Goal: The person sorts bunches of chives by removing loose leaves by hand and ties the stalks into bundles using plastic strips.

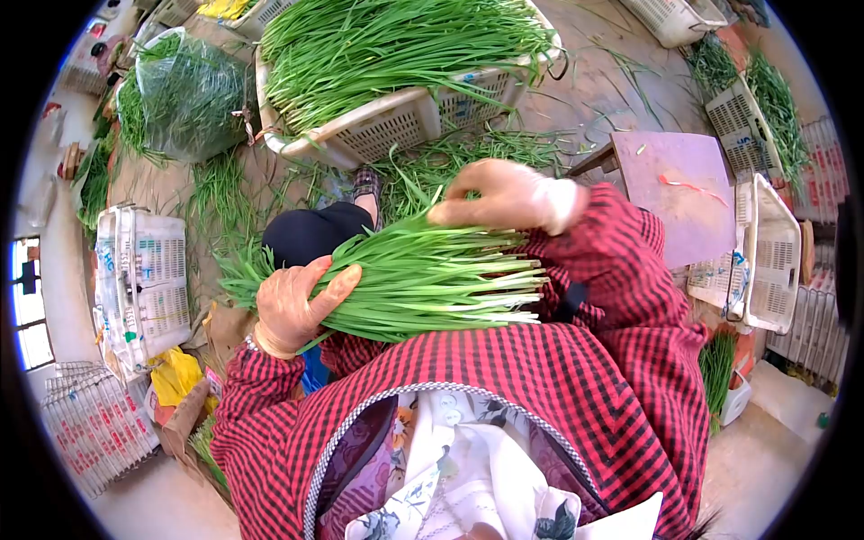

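A thick bundle of garlic chives (441, 274) lies across my lap, its green leaf tips to the left and pale cut stems to the right. My left hand (297, 301), in a thin translucent glove, is closed around the leafy part with the thumb on top. At the bundle's upper edge is my gloved right hand (504, 196), fingers curled and fingertips together against the leaves. Whatever those fingertips pinch is too small to make out. In front of me stands a white plastic crate (387, 135) heaped with more garlic chives (396, 54).
Loose leaves (486, 153) litter the floor around my shoe (367, 187). A clear bag of greens (193, 99) stands at far left. To the right are a small wooden stool (670, 193) bearing a red strip, and a white crate (774, 256). Stacked crates (144, 279) stand left.
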Demonstrator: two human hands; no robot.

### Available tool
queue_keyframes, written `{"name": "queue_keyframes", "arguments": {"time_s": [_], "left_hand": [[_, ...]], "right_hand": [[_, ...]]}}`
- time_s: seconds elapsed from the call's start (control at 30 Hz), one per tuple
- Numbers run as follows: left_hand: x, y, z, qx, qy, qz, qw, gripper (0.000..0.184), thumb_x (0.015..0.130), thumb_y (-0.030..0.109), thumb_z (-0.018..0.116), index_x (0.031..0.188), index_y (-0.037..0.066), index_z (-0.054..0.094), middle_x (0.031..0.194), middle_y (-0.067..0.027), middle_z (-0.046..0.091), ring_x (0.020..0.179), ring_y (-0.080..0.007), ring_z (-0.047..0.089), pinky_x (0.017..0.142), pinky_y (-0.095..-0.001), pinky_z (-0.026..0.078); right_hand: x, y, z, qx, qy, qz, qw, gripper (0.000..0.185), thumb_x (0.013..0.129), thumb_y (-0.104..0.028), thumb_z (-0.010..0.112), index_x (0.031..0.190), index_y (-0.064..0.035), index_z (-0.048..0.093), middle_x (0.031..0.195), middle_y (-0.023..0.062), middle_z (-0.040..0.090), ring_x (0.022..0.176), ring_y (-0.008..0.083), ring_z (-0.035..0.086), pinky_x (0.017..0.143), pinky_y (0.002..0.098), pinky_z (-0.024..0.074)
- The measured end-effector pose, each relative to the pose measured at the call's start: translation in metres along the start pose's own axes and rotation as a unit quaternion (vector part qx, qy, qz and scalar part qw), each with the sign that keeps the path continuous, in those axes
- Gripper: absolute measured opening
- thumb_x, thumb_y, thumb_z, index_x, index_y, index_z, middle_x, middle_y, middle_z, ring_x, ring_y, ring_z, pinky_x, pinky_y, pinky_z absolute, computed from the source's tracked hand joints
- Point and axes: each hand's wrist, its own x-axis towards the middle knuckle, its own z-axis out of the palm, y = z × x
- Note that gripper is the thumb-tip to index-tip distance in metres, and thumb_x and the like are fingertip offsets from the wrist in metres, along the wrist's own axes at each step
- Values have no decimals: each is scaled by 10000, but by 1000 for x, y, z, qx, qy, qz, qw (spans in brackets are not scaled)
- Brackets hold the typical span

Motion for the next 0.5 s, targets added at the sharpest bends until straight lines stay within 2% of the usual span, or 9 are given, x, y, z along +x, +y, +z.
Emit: {"name": "queue_keyframes", "arguments": {"time_s": [0.03,0.1,0.13,0.17,0.27,0.3,0.37,0.43,0.5], "left_hand": [[0,0,-2,3,1,1,1000,459,754,166,650,1211,209,640,1020,-103,672,721,-245,645,569,-341,495],[-3,0,-2,6,0,-4,1000,445,757,168,652,1200,209,645,1020,-102,673,715,-244,644,568,-338,494],[-6,1,-2,13,13,-12,1000,511,751,139,653,1247,259,616,995,-84,668,677,-206,624,536,-313,483],[-10,1,-2,20,25,-20,999,587,746,110,653,1294,309,587,971,-66,663,638,-168,605,504,-289,471],[-13,1,0,17,33,-29,999,566,752,112,657,1278,312,597,977,-68,664,643,-164,611,506,-289,473],[-12,0,1,12,43,-27,999,556,756,111,657,1272,314,601,981,-68,663,642,-161,610,505,-288,471],[-6,-1,-1,4,30,-12,999,508,767,125,655,1248,281,609,996,-88,673,675,-194,629,526,-304,480],[-3,-2,-1,-2,16,0,1000,462,778,138,653,1225,249,617,1011,-109,683,708,-227,648,546,-320,489],[-3,-3,0,3,21,7,1000,466,784,112,667,1221,265,610,1010,-109,682,711,-222,653,538,-312,490]], "right_hand": [[5,-7,8,-31,21,-55,998,480,887,-503,604,942,-41,725,880,189,693,839,341,667,758,426,510],[8,-9,22,-50,109,-117,986,341,877,-390,611,920,-71,727,831,186,676,822,371,652,747,445,515],[2,-16,21,-109,111,-96,983,277,860,-318,616,909,-68,724,822,193,666,835,379,646,748,450,518],[-6,-15,20,-80,123,-117,982,329,889,-365,614,909,-56,724,821,188,669,827,376,649,750,434,522],[-21,-13,17,165,63,-59,982,529,925,-514,598,999,-2,709,863,186,691,840,309,669,763,395,518],[-20,-13,14,165,64,-57,983,529,925,-514,598,999,-2,709,863,186,691,840,309,669,763,395,518],[-13,-13,7,168,-28,21,985,543,907,-513,632,1030,12,699,901,187,698,841,271,666,758,381,512],[-9,-17,14,101,-10,8,995,459,901,-463,649,989,-16,706,850,162,695,766,264,652,725,378,508],[-11,-21,21,73,22,3,997,321,907,-342,678,931,-23,671,786,117,658,739,203,631,666,358,493]]}}
